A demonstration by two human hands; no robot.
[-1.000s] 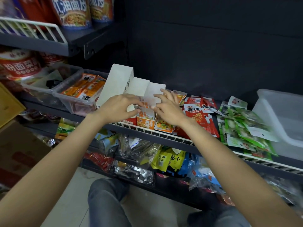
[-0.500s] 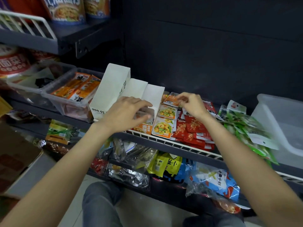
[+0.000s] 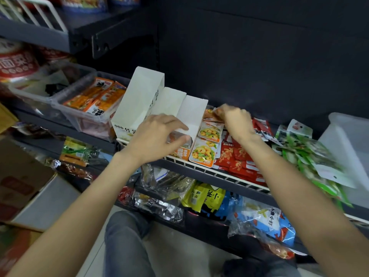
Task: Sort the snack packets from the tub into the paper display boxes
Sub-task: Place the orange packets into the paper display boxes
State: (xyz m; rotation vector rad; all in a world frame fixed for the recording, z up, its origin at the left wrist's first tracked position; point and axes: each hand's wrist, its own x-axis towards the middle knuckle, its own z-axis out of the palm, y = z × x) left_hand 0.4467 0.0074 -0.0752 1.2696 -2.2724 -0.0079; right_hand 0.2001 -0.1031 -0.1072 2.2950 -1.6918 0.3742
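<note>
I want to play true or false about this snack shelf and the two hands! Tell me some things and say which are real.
1. Three white paper display boxes stand side by side on the shelf. True.
2. The left hand rests at the front of the white paper boxes. True.
3. The right hand is reaching into the clear plastic tub on the right. False: it is over the orange snack packets beside the boxes.
4. The red snack packets lie to the left of the paper boxes. False: they lie to the right.
5. Green snack packets lie next to the clear tub on the right. True.
</note>
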